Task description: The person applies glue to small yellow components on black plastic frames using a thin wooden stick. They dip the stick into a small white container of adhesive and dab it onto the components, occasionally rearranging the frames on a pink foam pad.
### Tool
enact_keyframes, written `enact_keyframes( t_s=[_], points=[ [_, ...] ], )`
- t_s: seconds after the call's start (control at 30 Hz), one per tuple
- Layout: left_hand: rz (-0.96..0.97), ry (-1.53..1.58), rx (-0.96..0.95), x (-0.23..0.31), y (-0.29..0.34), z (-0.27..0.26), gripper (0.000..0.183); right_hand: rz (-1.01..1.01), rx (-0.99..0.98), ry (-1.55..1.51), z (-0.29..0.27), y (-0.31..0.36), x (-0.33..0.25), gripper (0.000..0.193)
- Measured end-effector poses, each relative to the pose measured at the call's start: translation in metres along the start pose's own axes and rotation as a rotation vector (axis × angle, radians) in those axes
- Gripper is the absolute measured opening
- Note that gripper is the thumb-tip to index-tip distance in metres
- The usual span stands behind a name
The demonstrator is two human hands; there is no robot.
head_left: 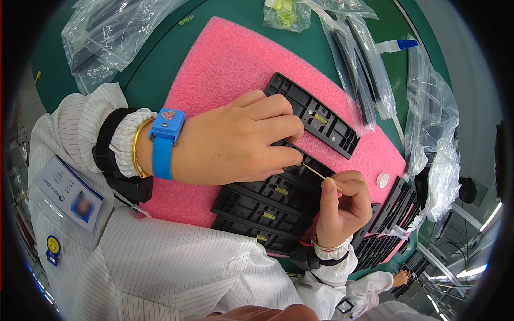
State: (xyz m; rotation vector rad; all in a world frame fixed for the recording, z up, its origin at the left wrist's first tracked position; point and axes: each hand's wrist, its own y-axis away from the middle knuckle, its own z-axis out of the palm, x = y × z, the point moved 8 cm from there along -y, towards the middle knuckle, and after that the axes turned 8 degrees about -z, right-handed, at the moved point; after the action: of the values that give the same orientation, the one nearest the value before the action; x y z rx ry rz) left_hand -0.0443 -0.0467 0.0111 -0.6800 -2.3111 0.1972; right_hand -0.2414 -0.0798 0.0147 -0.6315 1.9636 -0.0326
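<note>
My right hand (pixel 345 206) pinches a thin wooden stick (pixel 315 172) between thumb and fingers. The stick's tip points at a ribbed black plastic panel (pixel 308 184) under my left hand. My left hand (pixel 230 139), with a blue wrist strap (pixel 164 142), lies over that panel. Its fingers are curled and closed, and whatever sits between the fingertips is hidden. Below, overlapping black panels (pixel 241 206) each carry a small yellow-green tube (pixel 269 215). Beyond my left fingers lies another black panel (pixel 292 88) with a similar tube (pixel 319 118).
A pink foam sheet (pixel 214 64) covers part of the green table (pixel 166 51). Clear bags (pixel 115 32) lie far left; bagged black strips (pixel 358 69) and a blue-capped bottle (pixel 393 46) are far right. A white cap (pixel 382 180) and stacked panels (pixel 393 208) are right. Another person's hand (pixel 401 277) shows lower right.
</note>
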Motion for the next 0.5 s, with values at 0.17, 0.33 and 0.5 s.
enact_keyframes(
  t_s=[0.17,0.33,0.5],
  points=[
    [-0.002,0.002,0.001,0.0001,-0.0002,-0.0007,0.039,-0.003,0.003,-0.023,-0.0007,-0.0001,0.0009,0.017],
    [0.003,-0.004,-0.002,0.0006,-0.0005,-0.0005,0.041,-0.027,-0.005,-0.009,-0.0005,-0.0002,0.0003,0.017],
    [0.006,-0.013,-0.001,0.0016,0.0,-0.0005,0.042,-0.03,-0.02,-0.015,-0.0002,-0.0009,-0.0011,0.017]
  ],
)
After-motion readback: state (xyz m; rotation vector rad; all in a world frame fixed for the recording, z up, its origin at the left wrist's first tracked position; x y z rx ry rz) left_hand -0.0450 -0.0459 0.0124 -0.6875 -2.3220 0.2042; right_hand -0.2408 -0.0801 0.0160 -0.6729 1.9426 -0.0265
